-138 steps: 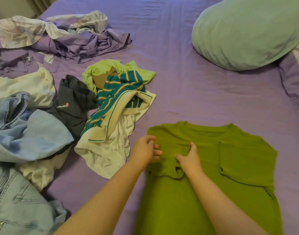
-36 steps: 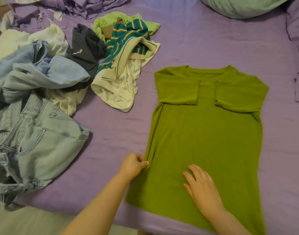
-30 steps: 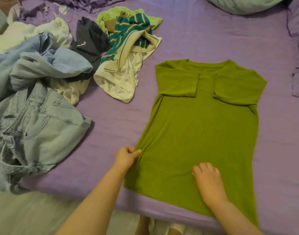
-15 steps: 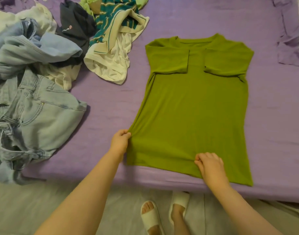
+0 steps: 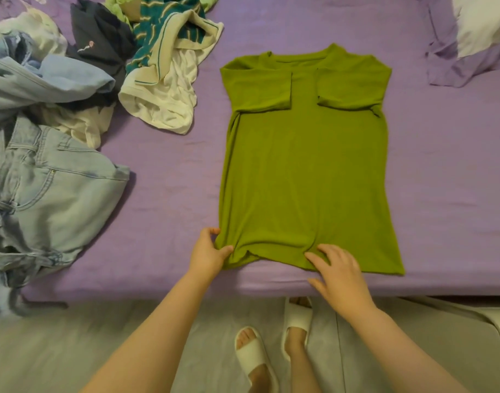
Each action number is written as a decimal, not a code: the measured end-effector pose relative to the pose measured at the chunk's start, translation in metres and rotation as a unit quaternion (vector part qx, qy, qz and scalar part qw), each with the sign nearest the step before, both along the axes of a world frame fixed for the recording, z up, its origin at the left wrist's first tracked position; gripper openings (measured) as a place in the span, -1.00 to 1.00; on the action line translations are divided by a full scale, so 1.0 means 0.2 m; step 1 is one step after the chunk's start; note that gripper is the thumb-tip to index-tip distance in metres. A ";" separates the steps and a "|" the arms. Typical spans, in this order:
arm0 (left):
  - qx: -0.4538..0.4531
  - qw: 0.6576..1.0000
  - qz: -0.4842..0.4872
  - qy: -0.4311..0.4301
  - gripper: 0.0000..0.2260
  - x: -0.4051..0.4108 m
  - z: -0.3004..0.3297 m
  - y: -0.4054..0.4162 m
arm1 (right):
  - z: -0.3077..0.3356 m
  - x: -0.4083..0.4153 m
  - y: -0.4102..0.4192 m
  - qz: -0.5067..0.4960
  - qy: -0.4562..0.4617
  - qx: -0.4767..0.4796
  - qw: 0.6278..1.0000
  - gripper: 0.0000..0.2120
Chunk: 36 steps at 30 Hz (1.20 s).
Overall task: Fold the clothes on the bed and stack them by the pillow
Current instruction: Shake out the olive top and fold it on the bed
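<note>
While the green T-shirt (image 5: 305,171) lies flat on the bed (image 5: 163,177) with sleeves tucked in, the left hand (image 5: 207,255) pinches its lower-left hem corner and the right hand (image 5: 338,272) rests with fingers spread on the hem, probably to lift it toward the collar.

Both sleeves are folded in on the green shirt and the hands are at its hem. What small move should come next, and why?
Probably lift the hem and fold it up toward the collar. The green shirt lies flat with both sleeves tucked in, the left hand pinches the lower left corner, and the right hand rests on the hem.
</note>
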State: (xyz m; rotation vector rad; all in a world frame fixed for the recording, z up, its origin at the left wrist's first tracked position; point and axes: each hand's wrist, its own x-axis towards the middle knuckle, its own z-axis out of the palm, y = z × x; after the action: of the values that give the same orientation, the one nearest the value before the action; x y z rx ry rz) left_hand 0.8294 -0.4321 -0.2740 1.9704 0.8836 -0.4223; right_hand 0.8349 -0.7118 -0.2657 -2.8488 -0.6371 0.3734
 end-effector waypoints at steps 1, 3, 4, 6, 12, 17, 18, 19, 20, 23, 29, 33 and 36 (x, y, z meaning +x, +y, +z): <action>0.025 1.000 -0.011 -0.005 -0.58 -0.03 0.01 0.02 | 0.00 0.00 0.00 -0.020 0.007 0.001 1.000 -0.54; 0.099 0.993 -0.059 -0.002 -0.57 -0.08 0.02 0.09 | 0.00 0.00 0.00 -0.052 0.014 0.006 0.999 -0.65; 0.136 0.987 -0.086 0.005 -0.53 -0.11 0.04 0.12 | 0.00 0.01 0.00 -0.050 0.007 0.005 0.999 -0.67; 0.226 0.959 -0.169 0.009 -0.45 -0.14 0.08 0.14 | 0.00 0.02 0.01 -0.026 -0.014 -0.010 1.000 -0.64; 0.249 0.795 -0.527 -0.165 -0.61 -0.08 0.10 -0.17 | -0.02 0.04 0.05 0.016 -0.028 -0.028 0.999 -0.72; 0.305 0.766 -0.563 -0.050 -0.61 -0.01 0.02 -0.35 | -0.02 0.06 -0.01 0.043 -0.029 -0.033 0.998 -0.63; 0.312 0.763 -0.564 -0.043 -0.66 0.01 0.02 -0.35 | -0.02 0.07 -0.04 0.052 -0.041 -0.033 0.997 -0.59; 0.316 0.760 -0.565 -0.050 -0.72 0.02 0.03 -0.33 | -0.02 0.07 -0.07 0.053 -0.048 -0.032 0.997 -0.57; 0.326 0.753 -0.569 -0.065 -0.77 0.03 0.04 -0.31 | -0.03 0.08 -0.10 0.049 -0.054 -0.031 0.997 -0.57; 0.336 0.751 -0.563 -0.079 -0.71 0.03 0.09 -0.24 | -0.04 0.10 -0.18 0.007 -0.052 -0.019 0.998 -0.61; 0.265 0.875 -0.405 -0.019 -0.79 0.16 0.11 -0.18 | 0.06 0.32 -0.16 -0.101 -0.025 0.021 0.994 -0.72; 0.330 0.870 -0.364 -0.028 -0.75 0.45 0.21 -0.14 | 0.18 0.63 -0.17 -0.086 -0.040 -0.019 0.995 -0.80; 0.392 0.830 -0.396 0.005 -0.61 0.70 0.33 -0.10 | 0.27 0.88 -0.21 -0.043 -0.065 -0.059 0.995 -0.65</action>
State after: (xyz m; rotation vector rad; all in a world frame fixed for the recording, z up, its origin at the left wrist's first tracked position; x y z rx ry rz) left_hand 0.9699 -0.4511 -0.2087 3.0953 0.1601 -0.5826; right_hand 1.0118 -0.7547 -0.2122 -3.0203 -0.5306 0.2195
